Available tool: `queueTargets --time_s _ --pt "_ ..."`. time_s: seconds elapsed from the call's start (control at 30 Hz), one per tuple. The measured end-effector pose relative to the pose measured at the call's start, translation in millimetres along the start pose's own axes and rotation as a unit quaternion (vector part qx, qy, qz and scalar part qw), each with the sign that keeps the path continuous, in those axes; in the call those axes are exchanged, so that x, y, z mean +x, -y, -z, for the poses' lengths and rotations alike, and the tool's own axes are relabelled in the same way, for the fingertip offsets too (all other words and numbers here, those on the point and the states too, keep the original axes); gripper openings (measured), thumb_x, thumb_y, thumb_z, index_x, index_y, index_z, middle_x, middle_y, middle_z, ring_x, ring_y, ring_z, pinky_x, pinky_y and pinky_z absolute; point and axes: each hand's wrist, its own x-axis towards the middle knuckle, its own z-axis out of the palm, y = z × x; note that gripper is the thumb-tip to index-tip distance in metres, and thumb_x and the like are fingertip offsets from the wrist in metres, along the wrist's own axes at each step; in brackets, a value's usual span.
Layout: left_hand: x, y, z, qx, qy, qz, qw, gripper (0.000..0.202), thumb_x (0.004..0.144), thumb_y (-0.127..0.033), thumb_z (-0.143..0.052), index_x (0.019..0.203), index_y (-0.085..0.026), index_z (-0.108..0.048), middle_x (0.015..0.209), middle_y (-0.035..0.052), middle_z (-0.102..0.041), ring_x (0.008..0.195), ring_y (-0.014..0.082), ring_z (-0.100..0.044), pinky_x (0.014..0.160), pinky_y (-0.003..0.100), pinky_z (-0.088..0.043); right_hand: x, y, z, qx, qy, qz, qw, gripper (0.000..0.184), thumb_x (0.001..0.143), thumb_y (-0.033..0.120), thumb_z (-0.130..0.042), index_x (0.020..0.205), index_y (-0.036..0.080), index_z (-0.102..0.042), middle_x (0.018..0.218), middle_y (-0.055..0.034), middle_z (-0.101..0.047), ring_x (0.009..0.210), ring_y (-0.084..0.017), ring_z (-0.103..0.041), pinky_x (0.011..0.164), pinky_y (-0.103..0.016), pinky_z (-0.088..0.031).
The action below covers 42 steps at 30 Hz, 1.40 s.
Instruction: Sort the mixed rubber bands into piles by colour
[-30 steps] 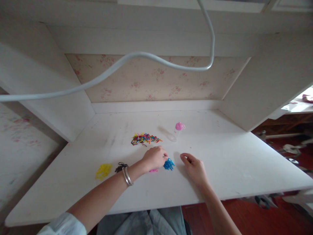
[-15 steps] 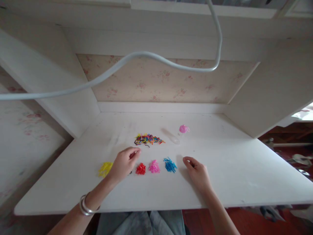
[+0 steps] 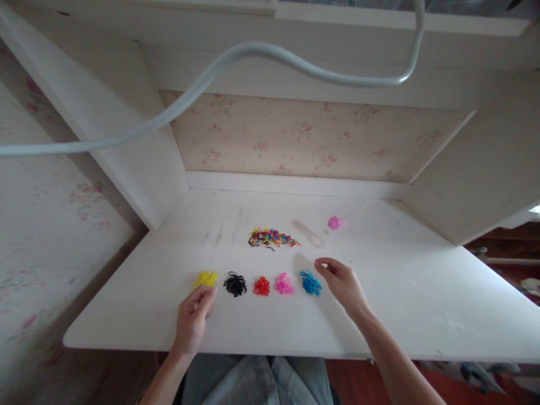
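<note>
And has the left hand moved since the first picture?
Yes. The left hand has moved left and toward the person: first beside the blue pile, it is now at the near edge of the yellow pile.

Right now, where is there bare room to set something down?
Bare patches: right of the right hand, left of the mixed pile, and along the table's front edge, in front of the black pile, red pile, pink pile and blue pile. That row is crowded, with the left hand at the yellow pile.
</note>
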Motion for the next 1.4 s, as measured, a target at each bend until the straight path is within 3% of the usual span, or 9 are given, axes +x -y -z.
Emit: queueTargets --time_s 0.1,0.2,0.43,0.63,0.77,0.93,1.13,1.3,1.4 --pt "3 6 -1.3 -0.175 0.018 0.070 0.982 0.041 0.082 -0.037 -0.053 0.055 -0.019 -0.029 0.049 -0.0079 -0.022 0.045 0.0053 -0.022 0.042 0.021 -0.023 7 44 -25 -0.119 0.046 0.071 0.989 0.036 0.082 0.047 -0.044 0.095 0.023 -0.068 0.058 0.0025 -0.057 0.053 -0.011 -0.051 0.051 -0.020 -0.033" --pt "3 9 -1.9 -0.236 -0.006 0.095 0.967 0.041 0.080 -0.033 -0.057 0.054 -0.019 -0.029 0.049 -0.0082 -0.021 0.045 0.0052 -0.019 0.043 0.021 -0.019 21 77 -51 -0.274 0.113 0.096 0.950 0.033 0.084 0.043 -0.043 0.105 0.031 -0.065 0.081 -0.0001 -0.067 0.074 -0.014 -0.061 0.063 -0.022 -0.040" --pt "6 2 -1.8 -0.293 -0.074 0.117 0.946 0.042 0.080 -0.032 -0.058 0.053 -0.018 -0.028 0.047 -0.0087 -0.023 0.044 0.0048 -0.019 0.042 0.021 -0.017 49 93 -90 -0.397 0.131 0.081 0.905 0.031 0.084 0.031 -0.042 0.102 0.022 -0.066 0.099 -0.0131 -0.066 0.092 -0.027 -0.061 0.074 -0.036 -0.044" --pt "8 1 -0.1 -0.281 -0.068 0.138 0.947 0.042 0.079 -0.035 -0.059 0.055 -0.019 -0.028 0.048 -0.0094 -0.023 0.043 0.0043 -0.020 0.041 0.020 -0.017 41 98 -88 -0.414 0.147 0.105 0.892 0.035 0.088 0.028 -0.033 0.098 0.019 -0.066 0.097 -0.0141 -0.066 0.091 -0.026 -0.061 0.074 -0.035 -0.042" --pt "8 2 -0.9 -0.260 -0.062 0.144 0.953 0.042 0.078 -0.037 -0.059 0.056 -0.019 -0.028 0.048 -0.0094 -0.023 0.043 0.0041 -0.020 0.041 0.020 -0.019 24 111 -89 -0.380 0.196 0.162 0.889 0.032 0.089 0.034 -0.035 0.097 0.030 -0.066 0.094 -0.0026 -0.068 0.088 -0.018 -0.061 0.071 -0.025 -0.040" --pt "9 4 -2.3 -0.201 -0.048 0.142 0.968 0.043 0.078 -0.041 -0.057 0.055 -0.019 -0.028 0.047 -0.0090 -0.024 0.043 0.0044 -0.022 0.041 0.020 -0.020 8 128 -111 -0.348 0.274 0.284 0.850 0.029 0.087 0.033 -0.039 0.093 0.031 -0.067 0.092 0.0014 -0.069 0.083 -0.014 -0.061 0.065 -0.020 -0.036" --pt "9 1 -1.8 -0.169 -0.047 0.128 0.976 0.043 0.077 -0.042 -0.057 0.053 -0.020 -0.029 0.046 -0.0084 -0.026 0.043 0.0052 -0.023 0.041 0.021 -0.021 5 139 -131 -0.364 0.270 0.304 0.838 0.026 0.081 0.028 -0.043 0.076 0.027 -0.068 0.079 -0.0011 -0.068 0.073 -0.015 -0.060 0.058 -0.022 -0.032" --pt "9 -2 -2.9 -0.151 -0.060 0.112 0.980 0.043 0.075 -0.044 -0.059 0.050 -0.019 -0.033 0.044 -0.0081 -0.028 0.043 0.0056 -0.025 0.042 0.021 -0.024 10 140 -112 -0.358 0.241 0.307 0.848 0.027 0.080 0.025 -0.043 0.066 0.023 -0.066 0.068 -0.0014 -0.065 0.064 -0.013 -0.056 0.054 -0.022 -0.027" --pt "9 -1 -2.9 -0.146 -0.054 0.110 0.982 0.043 0.076 -0.044 -0.058 0.050 -0.019 -0.034 0.044 -0.0081 -0.028 0.043 0.0058 -0.025 0.043 0.021 -0.024 13 126 -86 -0.298 0.189 0.277 0.894 0.033 0.085 0.028 -0.038 0.071 0.022 -0.068 0.064 -0.0004 -0.062 0.059 -0.011 -0.052 0.054 -0.021 -0.028"
